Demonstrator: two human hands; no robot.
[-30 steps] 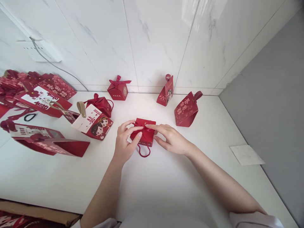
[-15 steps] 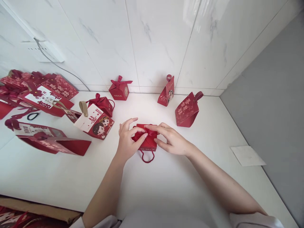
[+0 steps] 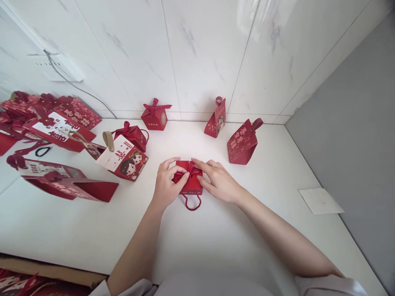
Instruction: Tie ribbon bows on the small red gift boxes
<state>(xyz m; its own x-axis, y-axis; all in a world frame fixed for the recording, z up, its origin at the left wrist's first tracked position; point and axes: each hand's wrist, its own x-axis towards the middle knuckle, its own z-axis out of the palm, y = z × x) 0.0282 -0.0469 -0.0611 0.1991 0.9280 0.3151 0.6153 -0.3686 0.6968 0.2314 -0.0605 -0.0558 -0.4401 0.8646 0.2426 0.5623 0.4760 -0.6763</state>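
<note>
1. Box (image 3: 197, 184) on the white table (image 3: 247, 242) has slid nearer the person; its bow (image 3: 192, 169) is less covered, so work seems centred there.
2. Left hand (image 3: 166, 183): thumb and forefinger nearly together, apparently pinching the bow.
3. Right hand (image 3: 219, 179): fingers loosely spread (thumb apart), tips seemingly touching bow and box.

Near counter (image 3: 197, 230) open; cartoon-printed box (image 3: 126, 161) blocks way left of hands (image 3: 167, 185), wall (image 3: 203, 53) behind

Indoor packing spot; home or workshop, can't tell. White tabletop (image 3: 271, 185), back edge against marbled tile wall (image 3: 210, 53); socket plate (image 3: 66, 68). Red gift boxes (image 3: 60, 131) crowd left end; filled carton (image 3: 46, 267) by near edge, left.
</note>
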